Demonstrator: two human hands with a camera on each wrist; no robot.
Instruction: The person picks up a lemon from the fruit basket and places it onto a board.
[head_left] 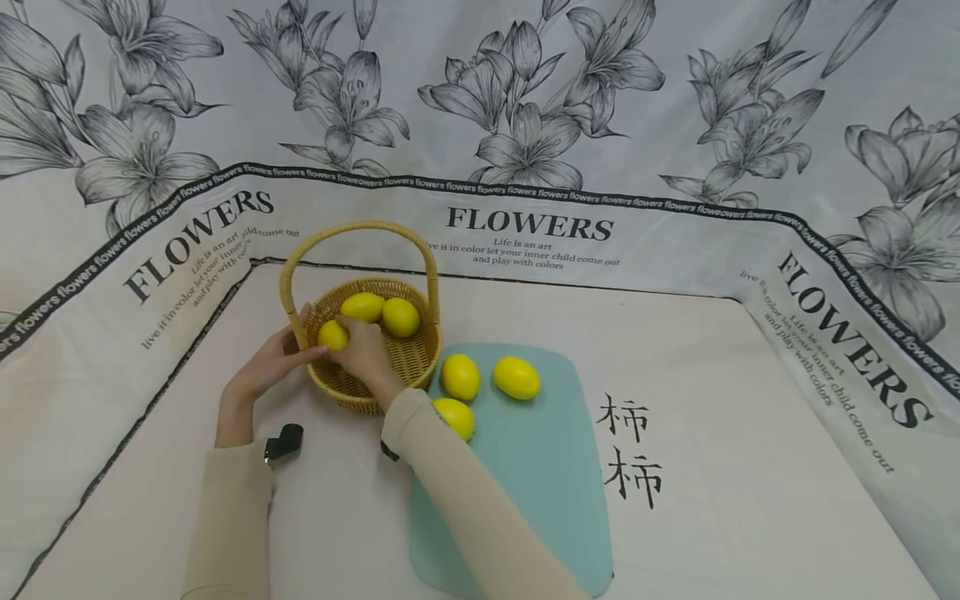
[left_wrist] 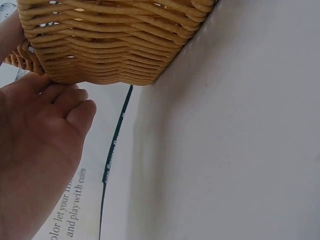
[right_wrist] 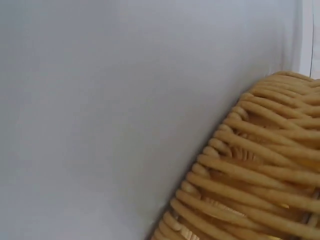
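A wicker basket (head_left: 411,360) with a tall arched handle stands at the left of the table. My left hand (head_left: 266,362) grips its left side, thumb over the rim; in the left wrist view that hand's fingers (left_wrist: 70,102) bend against the woven wall. Inside the basket my right hand (head_left: 366,354) holds a yellow lemon (head_left: 333,335) near the left wall, its fingertips partly hidden. Two more lemons, one at the back (head_left: 362,307) and another lemon (head_left: 401,317) to its right, lie in the basket. The right wrist view shows only basket weave (right_wrist: 260,165) and table.
A light blue cutting board (head_left: 525,483) lies right of the basket, bearing a lemon (head_left: 461,377), a second lemon (head_left: 516,378) and a third lemon (head_left: 453,419), partly covered by the right sleeve. Flower-printed cloth (head_left: 525,100) hangs behind the pale table (head_left: 712,417).
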